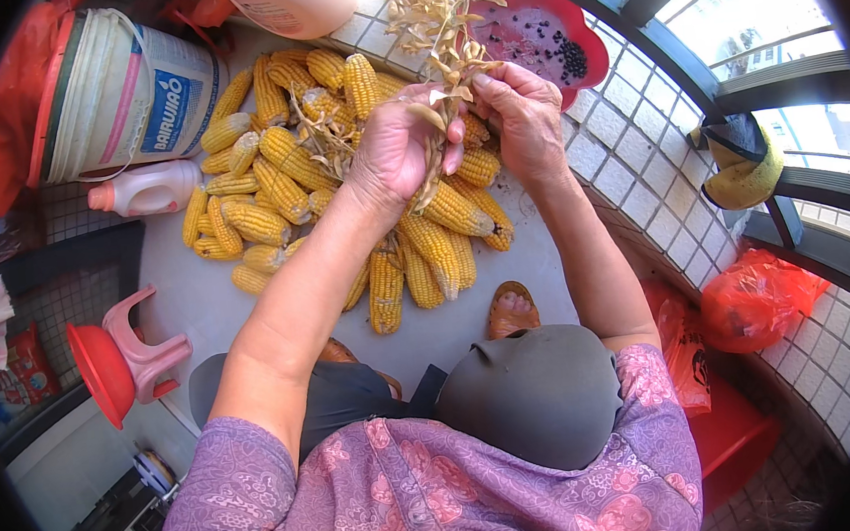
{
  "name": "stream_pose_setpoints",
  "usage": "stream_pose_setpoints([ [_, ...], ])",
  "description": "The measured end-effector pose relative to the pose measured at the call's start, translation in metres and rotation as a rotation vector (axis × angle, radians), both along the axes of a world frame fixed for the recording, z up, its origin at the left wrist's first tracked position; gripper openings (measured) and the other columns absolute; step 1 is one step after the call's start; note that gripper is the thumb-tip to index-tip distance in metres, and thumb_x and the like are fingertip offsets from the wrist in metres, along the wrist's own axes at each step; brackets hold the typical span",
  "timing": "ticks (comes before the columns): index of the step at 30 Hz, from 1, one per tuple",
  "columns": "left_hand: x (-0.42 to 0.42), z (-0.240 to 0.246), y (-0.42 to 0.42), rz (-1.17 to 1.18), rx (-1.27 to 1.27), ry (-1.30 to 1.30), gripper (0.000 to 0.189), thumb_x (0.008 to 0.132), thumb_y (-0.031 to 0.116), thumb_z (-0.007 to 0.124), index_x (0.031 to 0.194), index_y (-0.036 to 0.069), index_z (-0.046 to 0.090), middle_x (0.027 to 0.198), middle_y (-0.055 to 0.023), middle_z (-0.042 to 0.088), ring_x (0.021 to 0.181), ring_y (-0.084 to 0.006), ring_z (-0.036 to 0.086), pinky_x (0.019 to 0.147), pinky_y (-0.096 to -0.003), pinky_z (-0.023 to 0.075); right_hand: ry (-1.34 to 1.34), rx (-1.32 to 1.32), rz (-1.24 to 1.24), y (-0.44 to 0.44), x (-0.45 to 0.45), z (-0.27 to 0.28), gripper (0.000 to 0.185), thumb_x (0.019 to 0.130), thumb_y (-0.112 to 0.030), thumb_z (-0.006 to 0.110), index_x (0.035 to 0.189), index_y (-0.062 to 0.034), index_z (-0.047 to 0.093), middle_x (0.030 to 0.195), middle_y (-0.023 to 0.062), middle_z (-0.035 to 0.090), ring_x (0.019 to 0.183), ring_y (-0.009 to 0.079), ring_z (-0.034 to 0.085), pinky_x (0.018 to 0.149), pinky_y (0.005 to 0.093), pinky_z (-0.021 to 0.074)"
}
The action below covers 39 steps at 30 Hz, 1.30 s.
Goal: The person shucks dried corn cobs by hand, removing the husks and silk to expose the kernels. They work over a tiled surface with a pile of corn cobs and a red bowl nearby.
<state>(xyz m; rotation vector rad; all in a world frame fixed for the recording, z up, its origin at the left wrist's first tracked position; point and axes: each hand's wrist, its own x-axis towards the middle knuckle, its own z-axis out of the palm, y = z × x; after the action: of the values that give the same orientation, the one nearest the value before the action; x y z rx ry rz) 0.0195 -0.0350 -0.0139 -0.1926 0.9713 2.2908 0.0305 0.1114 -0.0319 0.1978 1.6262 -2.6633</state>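
Observation:
My left hand (397, 148) is wrapped around a bunch of dried bean stalks (441, 36) with pale, withered pods. One tan pod (427, 117) lies across its fingers. To the right, my right hand (525, 111) pinches part of the same bunch between thumb and forefinger; the exact piece is hidden by the fingers. Just beyond the hands is a red scalloped basin (592, 31) with small black beans (572, 59) and bits of chaff in it. Beneath my hands spreads a pile of yellow corn cobs (286, 160), with more dried stalks (325, 142) lying on top.
A white bucket (124, 102) and a detergent jug (157, 188) stand left of the cobs. A pink plastic stool (151, 354) with a red basin (100, 373) is nearer. On the right are a tiled ledge (633, 107), window railing, yellow cloth (739, 166) and red plastic bag (757, 303).

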Motion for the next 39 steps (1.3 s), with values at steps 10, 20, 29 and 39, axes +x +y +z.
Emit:
stream_pose_setpoints([
  [10, 0.003, 0.002, 0.004, 0.049, 0.103, -0.077, 0.012, 0.079, 0.007, 0.052, 0.089, 0.000, 0.056, 0.075, -0.0114, 0.059, 0.057, -0.0182, 0.056, 0.038, -0.0289, 0.0369, -0.080, -0.329, 0.045, -0.006, 0.003, -0.012, 0.013, 0.089, -0.013, 0.056, 0.084, -0.0015, 0.058, 0.073, 0.0025, 0.059, 0.060, 0.0072, 0.048, 0.058, 0.0207, 0.0391],
  [20, 0.005, -0.001, 0.004, 0.032, 0.141, -0.137, 0.012, 0.083, 0.013, 0.053, 0.089, 0.002, 0.055, 0.076, -0.0108, 0.059, 0.059, -0.0175, 0.055, 0.039, -0.0282, 0.0373, -0.054, -0.186, -0.010, -0.010, 0.006, -0.009, 0.017, 0.090, -0.016, 0.055, 0.081, -0.0027, 0.059, 0.069, 0.0013, 0.058, 0.058, 0.0061, 0.045, 0.056, 0.0208, 0.0376],
  [29, 0.007, 0.007, 0.006, 0.052, -0.077, 0.009, 0.016, 0.082, 0.014, 0.058, 0.095, 0.005, 0.054, 0.072, -0.0067, 0.058, 0.057, -0.0147, 0.054, 0.042, -0.0265, 0.0344, -0.129, -0.399, -0.010, -0.003, 0.005, -0.008, 0.012, 0.087, -0.012, 0.059, 0.081, -0.0018, 0.060, 0.066, -0.0009, 0.054, 0.057, 0.0047, 0.043, 0.052, 0.0193, 0.0338],
  [39, 0.011, 0.007, 0.020, 0.224, -0.249, 0.046, 0.009, 0.081, 0.006, 0.061, 0.087, 0.001, 0.057, 0.066, -0.0065, 0.059, 0.042, -0.0122, 0.050, 0.035, -0.0230, 0.0365, -0.150, -0.389, 0.018, -0.006, 0.010, 0.000, 0.010, 0.086, -0.010, 0.058, 0.084, -0.0004, 0.059, 0.068, 0.0013, 0.057, 0.056, 0.0074, 0.049, 0.049, 0.0190, 0.0372],
])
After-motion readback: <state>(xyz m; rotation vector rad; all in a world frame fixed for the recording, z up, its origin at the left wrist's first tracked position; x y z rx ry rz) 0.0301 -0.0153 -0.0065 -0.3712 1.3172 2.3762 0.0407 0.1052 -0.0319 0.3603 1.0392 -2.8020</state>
